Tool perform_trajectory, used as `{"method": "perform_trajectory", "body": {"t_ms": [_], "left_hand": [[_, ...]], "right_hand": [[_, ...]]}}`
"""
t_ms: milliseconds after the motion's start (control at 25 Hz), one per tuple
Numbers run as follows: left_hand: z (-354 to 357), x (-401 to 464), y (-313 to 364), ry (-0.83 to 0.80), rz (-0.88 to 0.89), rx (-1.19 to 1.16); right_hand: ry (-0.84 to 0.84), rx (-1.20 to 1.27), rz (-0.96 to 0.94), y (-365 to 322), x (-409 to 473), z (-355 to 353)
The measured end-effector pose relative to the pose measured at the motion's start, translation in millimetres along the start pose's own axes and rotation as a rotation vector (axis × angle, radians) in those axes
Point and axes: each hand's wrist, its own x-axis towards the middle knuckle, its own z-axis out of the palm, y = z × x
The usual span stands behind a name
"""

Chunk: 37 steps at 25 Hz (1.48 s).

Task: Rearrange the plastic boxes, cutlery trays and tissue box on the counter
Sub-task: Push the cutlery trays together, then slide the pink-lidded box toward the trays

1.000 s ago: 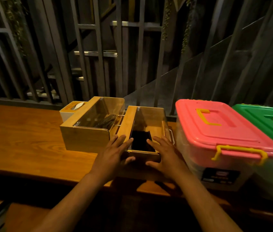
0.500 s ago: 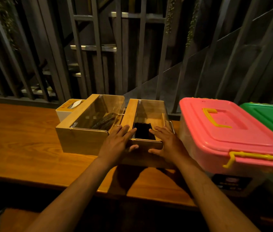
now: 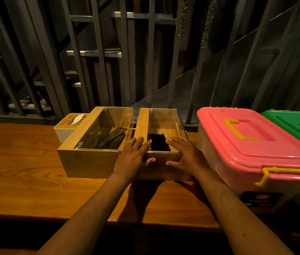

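Observation:
Two wooden cutlery trays with clear lids stand side by side on the wooden counter (image 3: 20, 162). The left tray (image 3: 88, 161) holds dark cutlery. The right tray (image 3: 161, 126) holds a black stack. My left hand (image 3: 133, 157) and my right hand (image 3: 187, 155) clasp the right tray's near end, fingers over its top edge and thumbs on its front face. A white tissue box (image 3: 66, 128) sits behind the left tray, partly hidden. A pink-lidded plastic box (image 3: 252, 142) with yellow latches stands right of the trays, and a green-lidded box (image 3: 296, 124) beyond it.
Dark metal railings and slats rise directly behind the counter. The counter's front edge runs just below my forearms. Bare wood stretches to the left of the trays.
Both hands have pushed the right tray away from me, toward the railing, until its front lines up with the left tray. The view has shifted slightly.

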Motion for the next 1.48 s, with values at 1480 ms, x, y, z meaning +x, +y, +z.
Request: {"method": "perform_trajectory", "body": {"t_ms": [1480], "left_hand": [[-51.5, -18.0, 305.0, 0.212, 0.007, -0.033]], "right_hand": [[0.135, -0.171, -0.116, 158.0, -174.7, -179.8]]}}
